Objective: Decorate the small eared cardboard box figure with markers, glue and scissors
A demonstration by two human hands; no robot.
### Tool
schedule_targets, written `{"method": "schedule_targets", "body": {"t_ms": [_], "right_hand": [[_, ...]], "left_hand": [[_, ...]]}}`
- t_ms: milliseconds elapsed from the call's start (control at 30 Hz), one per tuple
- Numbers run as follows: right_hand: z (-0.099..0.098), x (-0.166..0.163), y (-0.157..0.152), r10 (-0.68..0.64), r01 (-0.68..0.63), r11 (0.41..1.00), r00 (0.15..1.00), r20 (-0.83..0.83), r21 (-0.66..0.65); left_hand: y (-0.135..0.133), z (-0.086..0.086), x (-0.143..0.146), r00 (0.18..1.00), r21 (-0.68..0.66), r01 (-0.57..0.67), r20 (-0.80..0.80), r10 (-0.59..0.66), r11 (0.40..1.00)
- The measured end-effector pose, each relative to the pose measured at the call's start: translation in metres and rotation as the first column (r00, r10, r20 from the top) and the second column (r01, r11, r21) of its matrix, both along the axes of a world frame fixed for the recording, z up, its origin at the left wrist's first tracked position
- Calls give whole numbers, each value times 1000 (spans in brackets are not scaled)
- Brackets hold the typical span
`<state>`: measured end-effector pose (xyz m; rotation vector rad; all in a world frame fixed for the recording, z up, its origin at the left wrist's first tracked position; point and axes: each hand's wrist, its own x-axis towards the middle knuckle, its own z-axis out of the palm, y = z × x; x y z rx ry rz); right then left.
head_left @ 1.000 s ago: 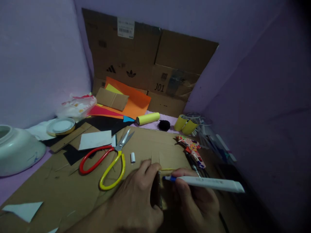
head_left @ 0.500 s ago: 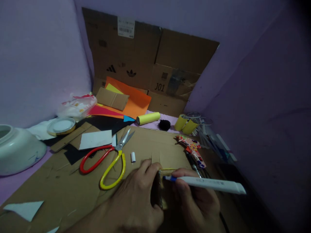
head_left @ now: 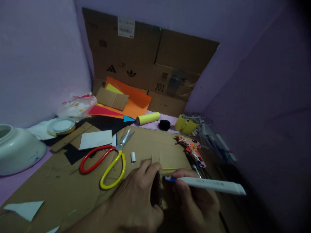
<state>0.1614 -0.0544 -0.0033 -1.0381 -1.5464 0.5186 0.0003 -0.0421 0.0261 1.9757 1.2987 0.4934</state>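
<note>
My right hand [head_left: 196,202] is closed round a white marker [head_left: 211,185] with a blue end, its dark tip pointing left at a small brown cardboard piece [head_left: 166,191]. Whether the tip touches the cardboard I cannot tell. My left hand [head_left: 139,191] grips that piece along its left side, fingers at the far corner and thumb near the close one. A thin yellow edge shows at the piece's far side; its near part is in shadow. A short white cap [head_left: 133,157] lies just beyond my left hand. Scissors [head_left: 119,147] with one red and one yellow handle rest open to the left.
A flowery-patterned glue gun [head_left: 191,147] lies at the right. Behind are a yellow tube [head_left: 148,118], black yarn [head_left: 164,125] and two short yellow rolls [head_left: 186,124]. A white pot [head_left: 21,152] stands at the left, near a round lid [head_left: 61,125]. A large cardboard sheet [head_left: 136,48] leans against the wall.
</note>
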Motion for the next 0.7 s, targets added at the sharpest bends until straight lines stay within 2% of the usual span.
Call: {"method": "schedule_targets", "body": {"t_ms": [167, 267, 400, 700], "right_hand": [[-1, 4, 1, 18, -19, 999, 999, 39, 35], [-2, 3, -2, 29, -29, 1000, 999, 27, 1], [-5, 2, -4, -20, 18, 999, 999, -36, -50], [-2, 3, -1, 14, -15, 1000, 999, 49, 24]], "left_hand": [[0, 2, 1, 1000, -7, -1, 12, 1, 1000], [0, 1, 1, 1000, -3, 2, 16, -2, 1000], [0, -1, 0, 1000, 15, 0, 30, -1, 1000], [-1, 2, 0, 1000, -13, 4, 17, -3, 1000]]}}
